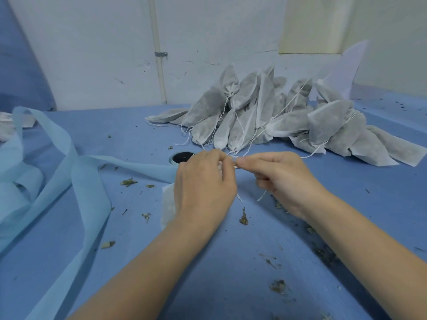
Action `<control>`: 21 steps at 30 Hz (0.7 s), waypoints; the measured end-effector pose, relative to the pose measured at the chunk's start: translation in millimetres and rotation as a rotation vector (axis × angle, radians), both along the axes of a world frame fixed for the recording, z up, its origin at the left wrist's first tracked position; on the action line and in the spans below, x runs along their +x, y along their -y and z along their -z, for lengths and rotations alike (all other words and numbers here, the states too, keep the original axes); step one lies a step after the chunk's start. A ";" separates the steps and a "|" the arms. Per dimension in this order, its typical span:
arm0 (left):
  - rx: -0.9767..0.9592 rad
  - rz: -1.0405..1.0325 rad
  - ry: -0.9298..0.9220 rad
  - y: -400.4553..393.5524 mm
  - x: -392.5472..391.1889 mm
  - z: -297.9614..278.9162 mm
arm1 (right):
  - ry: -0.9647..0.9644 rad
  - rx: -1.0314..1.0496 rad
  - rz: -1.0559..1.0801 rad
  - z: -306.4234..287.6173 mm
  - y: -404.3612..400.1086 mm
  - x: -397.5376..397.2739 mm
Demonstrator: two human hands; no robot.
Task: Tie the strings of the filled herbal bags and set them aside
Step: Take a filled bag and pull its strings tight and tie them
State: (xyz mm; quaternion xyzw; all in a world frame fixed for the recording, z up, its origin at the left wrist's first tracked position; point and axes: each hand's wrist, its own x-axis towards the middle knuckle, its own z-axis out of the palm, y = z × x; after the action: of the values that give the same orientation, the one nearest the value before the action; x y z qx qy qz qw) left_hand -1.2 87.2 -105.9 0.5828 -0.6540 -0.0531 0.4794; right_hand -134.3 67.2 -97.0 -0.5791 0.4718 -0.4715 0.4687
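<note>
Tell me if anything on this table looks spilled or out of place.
Yes. Dried herb bits lie scattered over the blue table cover, thickest near the right hand, so filling has spilled. A loose light-blue fabric strip sprawls crumpled on the left. The pile of bags looks intact.

Even, soft, cool light; faint shadows; wide-angle bending at edges; slightly soft detail.

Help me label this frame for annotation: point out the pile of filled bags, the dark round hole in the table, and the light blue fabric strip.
pile of filled bags point(272, 116), head view, on a grey bag mid-pile.
dark round hole point(182, 157), head view, on its black centre.
light blue fabric strip point(90, 181), head view, on the strip's broad fold.
</note>
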 end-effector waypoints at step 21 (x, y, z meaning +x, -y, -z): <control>0.124 0.080 -0.280 -0.4 -3.2 -4.6 | 0.607 0.561 -0.171 -8.4 0.1 2.2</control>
State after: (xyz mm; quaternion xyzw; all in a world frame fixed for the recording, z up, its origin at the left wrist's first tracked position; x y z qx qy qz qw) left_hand -4.4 87.6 -101.3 0.5716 -0.5989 -0.1932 0.5266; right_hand -132.1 67.1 -88.6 -0.3009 0.3727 -0.4336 0.7632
